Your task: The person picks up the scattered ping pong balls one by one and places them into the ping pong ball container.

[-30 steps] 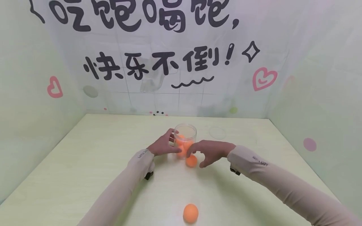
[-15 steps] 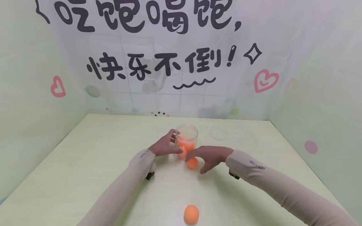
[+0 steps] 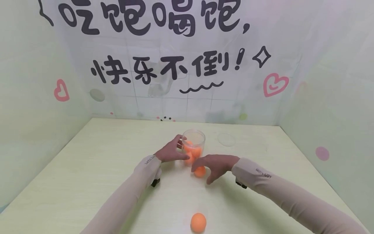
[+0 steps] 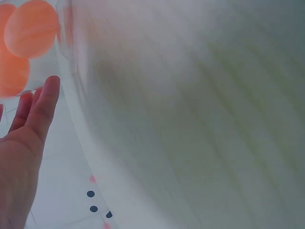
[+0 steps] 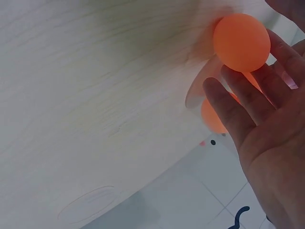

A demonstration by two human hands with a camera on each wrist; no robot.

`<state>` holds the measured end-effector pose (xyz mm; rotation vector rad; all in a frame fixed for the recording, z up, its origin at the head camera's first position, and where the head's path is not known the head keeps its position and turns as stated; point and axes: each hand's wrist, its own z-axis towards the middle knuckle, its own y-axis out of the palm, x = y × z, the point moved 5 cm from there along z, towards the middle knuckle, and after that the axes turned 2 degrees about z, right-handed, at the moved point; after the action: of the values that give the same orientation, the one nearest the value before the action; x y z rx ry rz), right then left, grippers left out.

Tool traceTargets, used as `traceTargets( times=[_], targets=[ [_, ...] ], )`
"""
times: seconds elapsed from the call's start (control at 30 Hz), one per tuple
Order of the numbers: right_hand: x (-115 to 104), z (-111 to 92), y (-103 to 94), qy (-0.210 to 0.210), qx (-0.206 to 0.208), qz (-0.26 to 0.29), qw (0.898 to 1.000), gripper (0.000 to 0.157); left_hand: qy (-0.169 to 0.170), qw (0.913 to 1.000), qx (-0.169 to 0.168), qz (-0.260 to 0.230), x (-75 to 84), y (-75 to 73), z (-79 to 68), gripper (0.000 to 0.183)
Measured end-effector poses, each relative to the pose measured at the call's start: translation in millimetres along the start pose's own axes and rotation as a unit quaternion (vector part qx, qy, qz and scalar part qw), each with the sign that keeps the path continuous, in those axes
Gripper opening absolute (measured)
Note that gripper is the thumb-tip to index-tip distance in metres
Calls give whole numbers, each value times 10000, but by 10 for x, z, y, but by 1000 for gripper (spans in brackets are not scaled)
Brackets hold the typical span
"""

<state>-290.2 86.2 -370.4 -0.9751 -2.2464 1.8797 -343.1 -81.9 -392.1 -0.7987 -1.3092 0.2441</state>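
Note:
A clear round jar (image 3: pixel 201 138) stands upright on the table with several orange ping-pong balls (image 3: pixel 196 151) inside. My left hand (image 3: pixel 172 151) holds the jar from its left side, thumb at the front and fingers reaching behind. In the left wrist view, that hand's fingers (image 4: pixel 45 107) lie along the jar. Just in front of the jar sits a loose orange ping-pong ball (image 3: pixel 200 172). My right hand (image 3: pixel 217 165) arches over this ball, fingertips at its far side and thumb spread apart from it. The right wrist view shows the fingers (image 5: pixel 238 112) extended against the ball (image 5: pixel 242 43).
Another orange ping-pong ball (image 3: pixel 198 223) lies near the table's front edge. A thin clear disc, like a lid, (image 3: pixel 226 139) lies flat behind and right of the jar. Printed sheets (image 3: pixel 131 104) wall the pale wooden table (image 3: pixel 73 175) at the back and sides.
My right hand has drawn a little toward me, and the loose ball beneath it has shifted slightly away from the jar. My left hand keeps its place at the jar.

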Motion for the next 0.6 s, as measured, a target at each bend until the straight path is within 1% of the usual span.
traceTargets(
  times=[0.17, 0.3, 0.4, 0.6],
  targets=[
    [22, 14, 46, 134, -51, -57, 9999, 55, -19, 10000, -2, -26, -33, 27, 14, 70],
    [34, 17, 64, 200, -56, -87, 9997, 55, 53, 10000, -11, -51, -44, 49, 19, 69],
    [35, 20, 63, 118, -54, -110, 9999, 54, 93, 9999, 22, -68, -39, 48, 24, 70],
    [35, 41, 43, -149, 20, -219, 9996, 49, 18, 10000, 48, -7, -40, 28, 25, 70]
  ],
)
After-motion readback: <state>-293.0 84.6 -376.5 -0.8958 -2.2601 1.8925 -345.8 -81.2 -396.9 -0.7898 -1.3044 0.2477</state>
